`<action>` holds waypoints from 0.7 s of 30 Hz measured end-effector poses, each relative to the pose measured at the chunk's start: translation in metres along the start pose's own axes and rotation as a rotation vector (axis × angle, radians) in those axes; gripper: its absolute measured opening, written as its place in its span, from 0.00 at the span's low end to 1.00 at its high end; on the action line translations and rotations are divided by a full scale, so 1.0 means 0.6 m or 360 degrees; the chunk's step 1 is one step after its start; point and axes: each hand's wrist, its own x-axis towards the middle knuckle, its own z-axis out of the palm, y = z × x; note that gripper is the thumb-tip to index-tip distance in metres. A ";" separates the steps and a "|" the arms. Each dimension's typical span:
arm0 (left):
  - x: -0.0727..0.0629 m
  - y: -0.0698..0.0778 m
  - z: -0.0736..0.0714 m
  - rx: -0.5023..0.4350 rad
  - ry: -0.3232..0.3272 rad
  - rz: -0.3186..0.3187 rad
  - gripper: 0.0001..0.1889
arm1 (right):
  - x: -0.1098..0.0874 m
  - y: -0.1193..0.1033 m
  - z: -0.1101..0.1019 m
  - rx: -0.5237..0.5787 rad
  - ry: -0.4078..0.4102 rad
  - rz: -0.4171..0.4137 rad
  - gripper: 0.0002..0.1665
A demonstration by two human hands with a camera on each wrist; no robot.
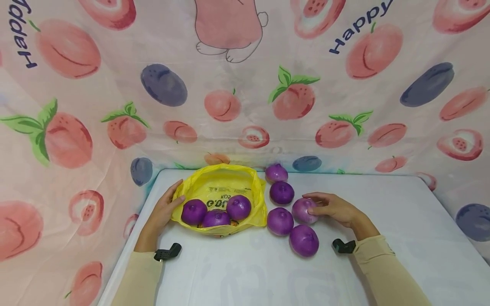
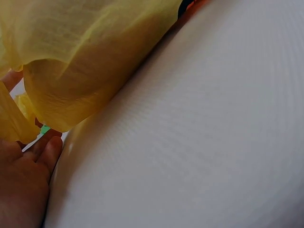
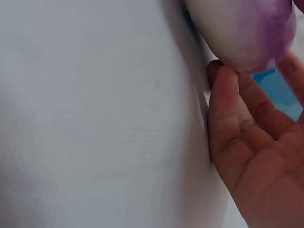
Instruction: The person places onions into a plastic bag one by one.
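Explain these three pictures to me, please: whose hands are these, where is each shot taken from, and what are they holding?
There is no machine at work here, just a person's two bare hands. The wide picture comes from a camera worn on the head; the two close ones come from cameras on the left and right wrists. On the white table sits an open yellow bag with three purple onions visible inside. The left hand holds the bag's rim. The right hand has its fingers around a paler onion, beside four others outside the bag. I can't tell whether that onion is lifted.
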 end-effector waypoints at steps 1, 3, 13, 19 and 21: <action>0.000 -0.001 0.000 0.0005 0.0000 -0.0004 0.33 | 0.000 -0.001 0.001 -0.0006 0.0022 0.0014 0.36; 0.001 -0.004 0.000 0.0010 0.0000 -0.0002 0.33 | 0.001 -0.001 0.001 -0.0019 0.0046 0.0036 0.35; 0.004 -0.007 0.000 0.0009 -0.0006 0.0016 0.35 | 0.003 -0.020 0.012 -0.0094 0.0072 0.0033 0.31; 0.003 -0.006 0.000 0.0014 -0.0003 0.0004 0.34 | 0.003 -0.023 0.015 -0.0101 0.0089 0.0023 0.31; 0.003 -0.007 0.000 0.0018 -0.0005 -0.0001 0.34 | 0.003 -0.026 0.017 -0.0089 0.0097 0.0027 0.31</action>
